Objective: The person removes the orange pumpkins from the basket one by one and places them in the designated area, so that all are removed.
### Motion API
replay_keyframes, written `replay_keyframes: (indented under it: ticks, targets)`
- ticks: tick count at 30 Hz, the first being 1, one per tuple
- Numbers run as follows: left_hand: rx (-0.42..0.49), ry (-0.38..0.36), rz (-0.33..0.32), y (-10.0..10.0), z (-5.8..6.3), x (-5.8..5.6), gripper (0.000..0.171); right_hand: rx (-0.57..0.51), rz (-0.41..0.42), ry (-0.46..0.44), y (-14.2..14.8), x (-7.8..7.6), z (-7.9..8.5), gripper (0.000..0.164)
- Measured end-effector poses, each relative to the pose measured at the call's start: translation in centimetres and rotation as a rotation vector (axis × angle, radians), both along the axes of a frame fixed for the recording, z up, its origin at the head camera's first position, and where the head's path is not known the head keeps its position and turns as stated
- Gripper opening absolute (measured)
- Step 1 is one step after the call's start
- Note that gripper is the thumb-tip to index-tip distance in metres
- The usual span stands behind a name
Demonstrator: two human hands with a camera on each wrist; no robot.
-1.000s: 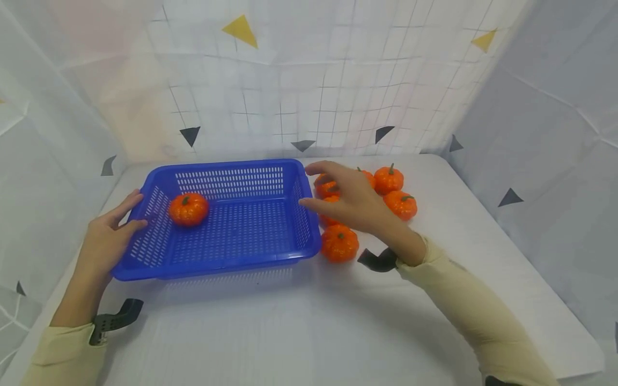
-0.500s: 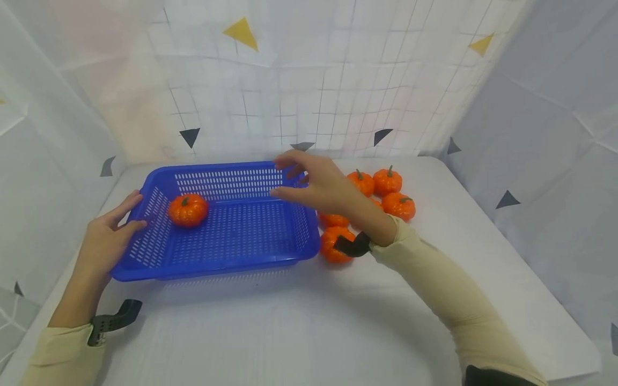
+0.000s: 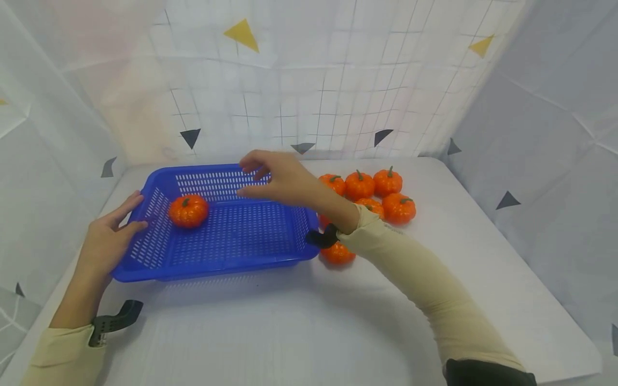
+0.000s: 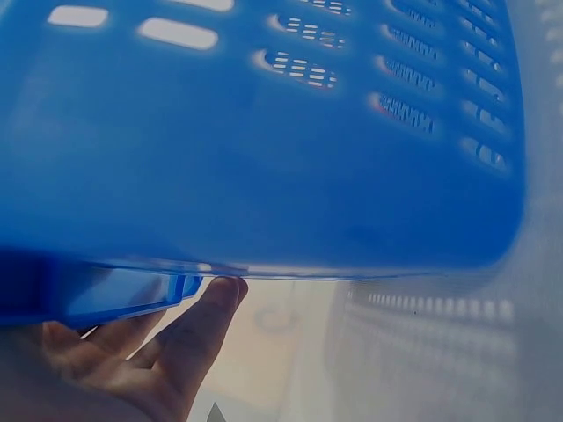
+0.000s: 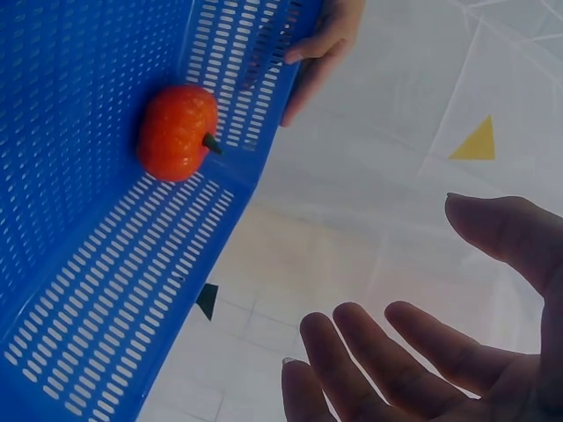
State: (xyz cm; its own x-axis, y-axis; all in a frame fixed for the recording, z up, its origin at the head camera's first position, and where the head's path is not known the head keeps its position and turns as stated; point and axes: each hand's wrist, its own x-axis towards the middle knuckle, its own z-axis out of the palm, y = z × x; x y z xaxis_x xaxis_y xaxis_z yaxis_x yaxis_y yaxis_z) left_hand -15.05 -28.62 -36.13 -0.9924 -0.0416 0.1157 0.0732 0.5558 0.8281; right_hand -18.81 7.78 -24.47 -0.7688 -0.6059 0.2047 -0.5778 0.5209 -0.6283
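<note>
A blue plastic basket (image 3: 251,230) with slotted walls sits on the white table. Inside it, toward the left, lies one small orange pumpkin (image 3: 189,210) with a green stem. My left hand (image 3: 103,241) grips the basket's left rim, thumb over the edge and fingers along the outside; the left wrist view shows that hand (image 4: 149,360) below the blue wall. Above the basket's back right part hovers my right hand (image 3: 285,177), thumb and fingers spread apart around nothing. In the right wrist view the same hand (image 5: 422,343) is empty, with the pumpkin (image 5: 179,134) beyond it.
Several more orange pumpkins (image 3: 359,185) cluster on the table right of the basket, partly hidden by my right forearm. One pumpkin (image 3: 338,254) lies near the basket's front right corner. A white sheet with grid lines (image 3: 338,80) hangs behind the table (image 3: 232,332).
My right hand, empty throughout, has moved left from above the basket's right rim to over its inside. The left hand, basket and pumpkins have stayed in place.
</note>
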Motion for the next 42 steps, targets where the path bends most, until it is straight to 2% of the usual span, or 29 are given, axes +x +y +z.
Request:
replay_keyframes:
  ticks: [6,26,33,38,42]
  targets:
    - [0.001,-0.009,0.003,-0.1,-0.1,0.1,0.058,0.009,0.019,-0.067,-1.5,-0.7,-0.6,0.052]
    - [0.015,0.002,-0.005,-0.3,-0.2,0.1,0.058,0.056,0.044,-0.118,-6.1,-2.6,-2.0,0.049]
    - [0.013,0.007,-0.007,-0.1,-0.1,0.1,0.058,0.063,0.034,-0.171,-7.6,-3.2,-2.9,0.050]
    - [0.018,0.006,-0.012,0.1,0.1,-0.1,0.058,0.094,0.020,-0.170,-8.4,-3.6,-3.4,0.051]
    - [-0.002,0.005,-0.002,0.0,0.1,0.0,0.058,0.115,0.042,-0.168,-9.3,-4.1,-3.7,0.048]
